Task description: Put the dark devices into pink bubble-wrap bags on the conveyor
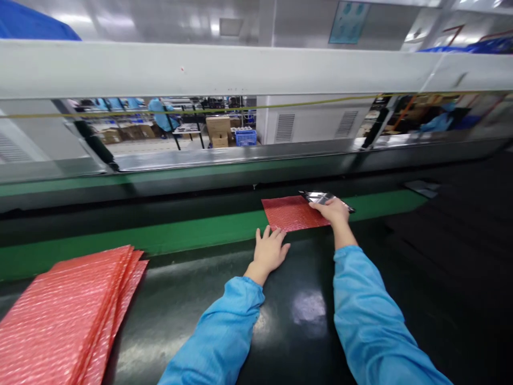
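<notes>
Both blue-sleeved arms stretch forward over the dark worktop. The left hand point(269, 250) lies flat, fingers spread, its fingertips just touching the near edge of the red bubble-wrap bag point(292, 212). Beyond it, the right hand point(333, 209) presses closed on a flat shiny black part point(319, 197) at the bag's far right corner, on the green belt point(192, 235).

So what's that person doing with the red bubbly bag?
A person in blue sleeves leans over a dark worktable. The left hand rests flat at the near edge of one red bubble bag lying on the green belt. The right hand holds a dark, shiny flat item at the bag's far right corner. A stack of the same red bags sits at the left.
</notes>
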A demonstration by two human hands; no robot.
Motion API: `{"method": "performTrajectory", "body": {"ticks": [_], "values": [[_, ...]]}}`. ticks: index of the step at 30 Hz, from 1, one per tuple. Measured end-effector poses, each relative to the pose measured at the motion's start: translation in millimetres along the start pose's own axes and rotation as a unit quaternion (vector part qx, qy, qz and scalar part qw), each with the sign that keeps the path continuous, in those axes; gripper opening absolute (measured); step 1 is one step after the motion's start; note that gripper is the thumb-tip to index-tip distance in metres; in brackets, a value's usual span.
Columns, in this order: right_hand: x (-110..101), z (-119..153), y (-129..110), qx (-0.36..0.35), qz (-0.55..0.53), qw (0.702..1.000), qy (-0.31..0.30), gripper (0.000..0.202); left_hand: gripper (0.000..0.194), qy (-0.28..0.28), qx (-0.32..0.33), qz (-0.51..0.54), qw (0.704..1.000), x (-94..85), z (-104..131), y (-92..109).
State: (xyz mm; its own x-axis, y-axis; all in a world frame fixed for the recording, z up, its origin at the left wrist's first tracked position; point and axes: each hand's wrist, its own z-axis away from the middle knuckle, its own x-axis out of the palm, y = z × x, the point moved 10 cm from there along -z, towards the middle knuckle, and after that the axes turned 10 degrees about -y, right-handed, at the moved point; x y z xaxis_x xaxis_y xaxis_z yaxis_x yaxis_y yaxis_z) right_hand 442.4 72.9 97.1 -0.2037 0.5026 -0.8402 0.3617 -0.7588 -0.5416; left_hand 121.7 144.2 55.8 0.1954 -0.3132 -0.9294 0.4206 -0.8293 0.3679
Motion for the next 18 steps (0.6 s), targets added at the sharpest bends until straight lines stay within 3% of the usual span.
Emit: {"method": "performTrajectory", "body": {"ticks": [18], "values": [[22.4,42.3,-47.2,-0.049,0.023,0.998,-0.030,0.062,0.044,0.012,0.012,0.024,1.000,1.2,0.1,0.3]]}}
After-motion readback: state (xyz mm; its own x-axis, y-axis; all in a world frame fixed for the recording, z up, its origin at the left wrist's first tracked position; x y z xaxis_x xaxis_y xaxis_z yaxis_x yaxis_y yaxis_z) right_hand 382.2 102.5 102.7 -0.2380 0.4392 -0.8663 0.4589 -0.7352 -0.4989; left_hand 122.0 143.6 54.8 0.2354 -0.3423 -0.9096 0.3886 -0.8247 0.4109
